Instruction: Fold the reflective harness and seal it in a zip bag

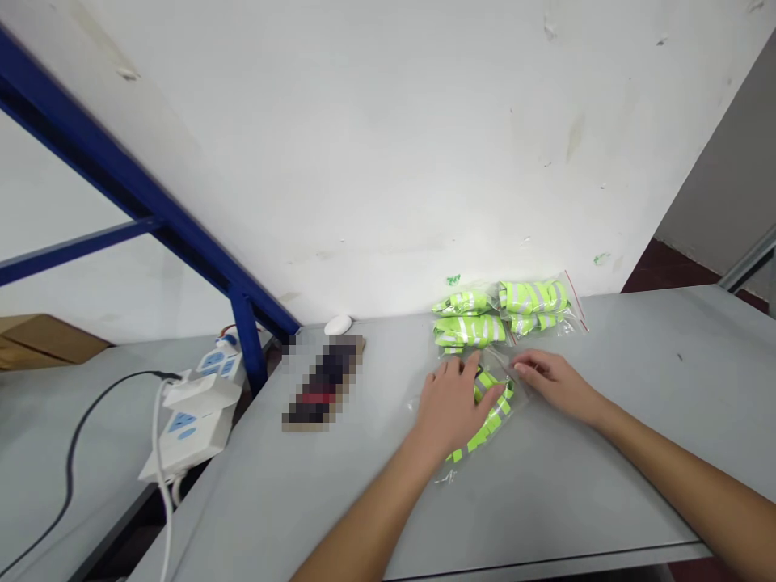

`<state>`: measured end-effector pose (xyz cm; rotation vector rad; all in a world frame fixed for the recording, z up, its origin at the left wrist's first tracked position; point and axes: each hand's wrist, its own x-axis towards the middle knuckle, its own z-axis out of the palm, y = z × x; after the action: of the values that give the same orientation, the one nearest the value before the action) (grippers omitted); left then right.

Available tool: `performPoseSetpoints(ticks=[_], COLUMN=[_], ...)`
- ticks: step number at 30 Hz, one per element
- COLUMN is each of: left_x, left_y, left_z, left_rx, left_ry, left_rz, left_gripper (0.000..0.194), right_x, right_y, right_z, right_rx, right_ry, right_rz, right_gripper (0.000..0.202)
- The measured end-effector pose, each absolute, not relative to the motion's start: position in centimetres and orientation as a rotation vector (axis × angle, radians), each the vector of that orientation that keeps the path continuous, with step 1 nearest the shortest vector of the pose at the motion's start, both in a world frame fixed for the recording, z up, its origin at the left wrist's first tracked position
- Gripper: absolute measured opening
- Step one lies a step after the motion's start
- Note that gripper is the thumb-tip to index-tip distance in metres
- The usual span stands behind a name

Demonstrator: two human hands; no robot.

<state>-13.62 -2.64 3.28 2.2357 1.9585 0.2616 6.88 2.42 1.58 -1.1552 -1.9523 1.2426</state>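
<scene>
1 clear plastic bag (480, 438) lay flat on the grey table (558, 501), in front of the person and partly beneath the left hand (453, 402). It contained a folded fluorescent yellow-green fabric band (498, 409) with grey stripes. The band's visible long side ran diagonally, from the near left end up to the right, toward the white wall (388, 162).

Against the wall, clear bags held at least 4 similar rolled bundles, 2 in a left pile (470, 331) and 2 in a right pile (533, 297); a red line marked the right pile's bag edge.

Of the hands, the left was palm down, fingers loosely bent and thumb spread, resting over the bag without a closed grip. The right hand (550, 378) came in from the right, thumb and forefinger nearly together at the bag's edge; whether they pinched the film could not be told.
</scene>
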Motion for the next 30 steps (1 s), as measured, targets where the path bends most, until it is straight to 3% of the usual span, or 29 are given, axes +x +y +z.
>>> performPoseSetpoints(ticks=[7, 12, 19, 30], left_x=[-13.7, -13.1, -11.6, -11.9], left_y=[-2.2, -3.3, -4.5, -3.6], left_z=[2.6, 3.6, 1.5, 1.9], left_rx=[2.217, 2.515, 2.458, 2.357], left_ry=[1.955, 1.877, 2.010, 1.929], left_rz=[0.318, 0.420, 0.107, 0.036], left_gripper=[0.064, 0.057, 0.085, 0.081], right_x=[5.9, 6.1, 5.4, 5.8], right_y=[1.5, 1.5, 0.9, 1.0], right_z=[1.4, 1.1, 1.3, 2.0], right_rx=[-1.255, -1.166, -1.193, -1.031], right_ry=[-1.962, -1.896, -1.932, -2.104], right_rz=[1.400, 1.377, 1.219, 1.446], right_gripper=[0.034, 0.032, 0.023, 0.021])
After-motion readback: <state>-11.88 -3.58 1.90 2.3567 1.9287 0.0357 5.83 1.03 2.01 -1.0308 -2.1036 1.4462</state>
